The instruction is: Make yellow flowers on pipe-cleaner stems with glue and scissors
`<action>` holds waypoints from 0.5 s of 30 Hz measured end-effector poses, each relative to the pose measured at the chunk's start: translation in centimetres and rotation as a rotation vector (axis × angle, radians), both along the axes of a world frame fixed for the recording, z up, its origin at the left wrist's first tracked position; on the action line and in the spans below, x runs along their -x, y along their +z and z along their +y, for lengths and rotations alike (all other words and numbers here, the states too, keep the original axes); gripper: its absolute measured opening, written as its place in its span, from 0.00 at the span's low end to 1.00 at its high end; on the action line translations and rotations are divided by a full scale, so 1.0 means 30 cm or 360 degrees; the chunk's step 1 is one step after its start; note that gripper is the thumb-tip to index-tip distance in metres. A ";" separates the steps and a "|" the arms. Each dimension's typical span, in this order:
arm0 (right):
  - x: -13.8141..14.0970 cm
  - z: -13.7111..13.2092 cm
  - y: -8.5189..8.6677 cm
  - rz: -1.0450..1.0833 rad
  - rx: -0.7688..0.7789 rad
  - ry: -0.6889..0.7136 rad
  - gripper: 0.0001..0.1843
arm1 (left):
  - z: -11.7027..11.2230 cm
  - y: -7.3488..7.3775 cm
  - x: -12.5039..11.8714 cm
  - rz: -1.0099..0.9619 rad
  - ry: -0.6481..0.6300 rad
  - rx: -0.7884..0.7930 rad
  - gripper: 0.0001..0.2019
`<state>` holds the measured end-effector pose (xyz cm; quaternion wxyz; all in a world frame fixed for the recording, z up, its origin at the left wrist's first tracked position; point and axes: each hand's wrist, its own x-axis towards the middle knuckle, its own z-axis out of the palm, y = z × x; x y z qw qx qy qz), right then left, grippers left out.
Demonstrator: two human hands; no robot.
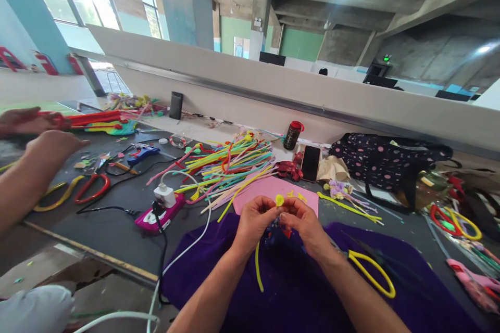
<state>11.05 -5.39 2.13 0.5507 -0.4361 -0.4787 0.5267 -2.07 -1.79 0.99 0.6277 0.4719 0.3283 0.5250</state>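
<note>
Both my hands meet over the dark purple cloth [312, 281], close to the pink sheet [253, 192]. My left hand [253, 218] pinches a yellow pipe cleaner [279, 200], whose curled tip sticks up between the fingertips. A yellow stem [258, 265] hangs below that hand; whether it joins the curled tip is hidden. My right hand [302, 221] closes its thumb and fingers on the same yellow piece from the other side. Small yellow bits [299, 195] lie on the pink sheet just behind. Yellow-handled scissors [373, 273] rest by my right forearm.
A pile of coloured pipe cleaners [230, 161] lies ahead. Left of it are a magenta power strip [160, 216] with cables and red-handled scissors [94, 190]. A co-worker's hands [50, 140] hold red pipe cleaners at far left. A phone [311, 163], bottle [292, 135] and patterned bag [386, 161] stand behind.
</note>
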 end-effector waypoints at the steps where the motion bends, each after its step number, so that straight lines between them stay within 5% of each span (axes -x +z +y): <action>1: 0.004 -0.002 -0.001 -0.0002 0.0002 -0.0001 0.17 | 0.000 -0.002 0.002 0.0058 0.0038 -0.0054 0.10; 8: 0.014 -0.002 0.002 0.0031 -0.0001 -0.0078 0.15 | -0.008 0.012 0.008 0.0224 0.0094 -0.0153 0.09; 15: 0.002 -0.011 0.039 -0.0036 -0.0070 -0.0073 0.11 | -0.023 0.097 -0.001 -0.0067 -0.0191 0.0076 0.11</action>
